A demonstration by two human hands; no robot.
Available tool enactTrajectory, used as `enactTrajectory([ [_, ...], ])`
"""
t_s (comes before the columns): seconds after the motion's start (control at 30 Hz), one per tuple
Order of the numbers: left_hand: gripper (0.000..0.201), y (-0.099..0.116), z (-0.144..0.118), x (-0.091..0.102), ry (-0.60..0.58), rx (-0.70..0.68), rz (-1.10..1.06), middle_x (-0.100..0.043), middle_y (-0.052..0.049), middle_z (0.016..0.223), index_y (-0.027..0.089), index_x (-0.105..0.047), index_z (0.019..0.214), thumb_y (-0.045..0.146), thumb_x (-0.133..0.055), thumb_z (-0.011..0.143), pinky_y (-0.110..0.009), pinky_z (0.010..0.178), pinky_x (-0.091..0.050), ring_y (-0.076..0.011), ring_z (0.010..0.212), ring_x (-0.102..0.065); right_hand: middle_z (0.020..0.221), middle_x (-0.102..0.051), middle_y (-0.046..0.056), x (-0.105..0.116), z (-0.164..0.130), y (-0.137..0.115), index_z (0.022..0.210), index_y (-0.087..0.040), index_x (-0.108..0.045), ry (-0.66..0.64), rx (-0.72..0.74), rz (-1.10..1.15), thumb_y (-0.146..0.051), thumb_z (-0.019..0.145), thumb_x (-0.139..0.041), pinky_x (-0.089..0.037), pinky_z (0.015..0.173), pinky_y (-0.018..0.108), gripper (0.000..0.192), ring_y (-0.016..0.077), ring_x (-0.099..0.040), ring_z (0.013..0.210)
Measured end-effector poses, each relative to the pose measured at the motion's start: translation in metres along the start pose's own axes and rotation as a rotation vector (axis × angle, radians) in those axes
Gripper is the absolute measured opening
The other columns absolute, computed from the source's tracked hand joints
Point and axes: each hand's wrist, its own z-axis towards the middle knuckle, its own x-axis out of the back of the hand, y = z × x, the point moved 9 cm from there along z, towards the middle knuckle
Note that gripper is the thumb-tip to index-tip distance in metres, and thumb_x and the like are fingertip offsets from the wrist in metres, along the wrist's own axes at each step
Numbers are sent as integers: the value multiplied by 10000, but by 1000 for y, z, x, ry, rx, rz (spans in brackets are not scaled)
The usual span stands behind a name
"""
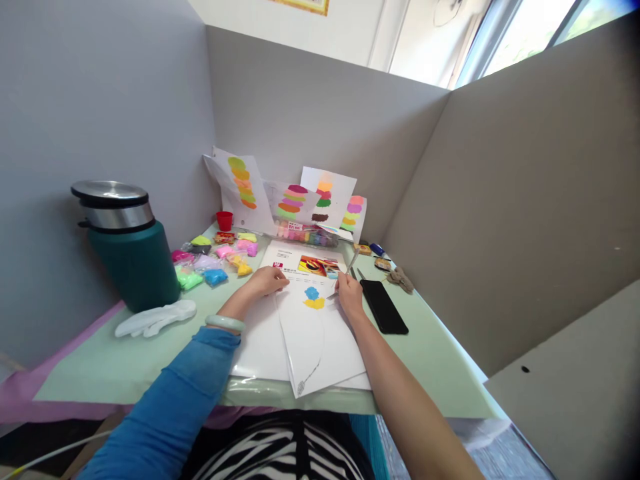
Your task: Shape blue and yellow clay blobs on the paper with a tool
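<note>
A white sheet of paper (306,340) lies tilted in front of me, with a blue patch (311,293) above a yellow patch (315,304) and a small pencil-like drawing near its lower corner. My left hand (267,281) is closed at the sheet's upper left edge, its fingertips pinching there. In my right hand (349,293), a slim, pale, pen-like tool (354,257) is gripped, its upper end pointing up and away. Its exact kind is unclear. The lower end points toward the yellow patch. Beneath lies a printed pad (280,257) with a colourful picture.
Small bags of coloured clay (215,277), a red cup (225,221), a green flask (135,260) and a white glove (156,319) are on the left. A black phone (384,307) lies right. Colour-swatch sheets (293,200) lean against the back partition (320,107).
</note>
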Motion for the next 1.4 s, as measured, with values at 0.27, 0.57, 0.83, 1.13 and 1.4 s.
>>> enactTrajectory([
  [0.27, 456, 5, 6, -15, -17, -90, 274, -612, -48, 1014, 228, -603, 967, 465, -663, 582, -266, 735, -444, -215, 917, -571, 494, -535, -17, 5, -1, -4, 496, -199, -490, 49, 47, 4, -429, 829, -351, -351, 589, 226, 428, 136, -500, 552],
  [0.57, 401, 0, 8, 2, 161, -12, 412, -555, -88, 1153, 215, -572, 1120, 320, -521, 736, -384, 900, -383, -277, 1102, -453, 672, -636, 34, 7, 10, -5, 701, -198, -593, -147, 88, -372, -449, 883, -262, -365, 620, 238, 453, 161, -562, 668],
  [0.83, 433, -2, 9, 2, 136, 23, 404, -512, -106, 1172, 222, -575, 1119, 380, -521, 720, -429, 910, -357, -296, 1117, -416, 874, -657, 107, -5, -4, -10, 934, -183, -635, -270, 114, -918, -361, 849, -411, -387, 688, 291, 299, 225, -600, 843],
  [1.13, 445, -9, 13, 3, 166, 56, 312, -501, -91, 1159, 227, -549, 1083, 360, -583, 660, -416, 905, -353, -286, 1118, -424, 1030, -581, 85, -12, -15, -37, 951, -197, -611, -108, 368, -857, -379, 874, -422, -365, 779, 276, 273, 189, -512, 974],
  [1.4, 444, -5, 13, 2, 202, 2, 274, -521, -72, 1154, 218, -504, 1079, 304, -590, 652, -392, 891, -358, -277, 1114, -431, 912, -626, 74, -28, -23, -42, 838, -190, -637, -225, 489, -810, -381, 879, -419, -325, 792, 294, 293, 203, -490, 940],
])
